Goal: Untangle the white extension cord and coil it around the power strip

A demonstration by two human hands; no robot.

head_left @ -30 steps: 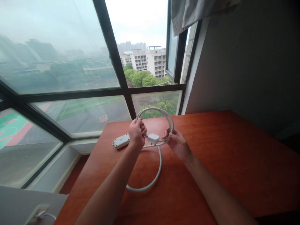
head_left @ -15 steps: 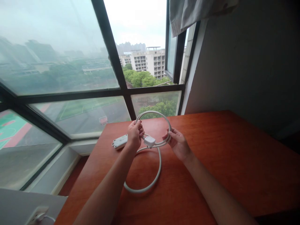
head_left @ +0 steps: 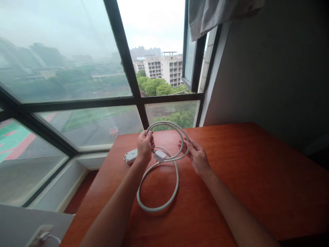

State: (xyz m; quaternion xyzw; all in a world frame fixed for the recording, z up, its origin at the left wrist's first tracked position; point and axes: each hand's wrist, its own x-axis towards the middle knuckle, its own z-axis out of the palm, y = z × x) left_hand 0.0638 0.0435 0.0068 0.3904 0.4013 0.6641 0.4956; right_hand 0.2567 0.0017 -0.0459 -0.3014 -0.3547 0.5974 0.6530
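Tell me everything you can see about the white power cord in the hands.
The white power cord is thick, smooth and rubbery-looking, coiled in loops over the red-brown table. The left hand grips the gathered loops; the right hand pinches the upper loop. Its white plug hangs between them; the socket block lies behind.

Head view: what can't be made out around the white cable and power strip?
- power strip: right end hidden behind the left hand; its sockets are too small to read.
- white cable: the joint with the strip is covered by that hand.
- plug: prongs not visible.
- right hand: whether the fingertips pinch the loop or only touch it is unclear.
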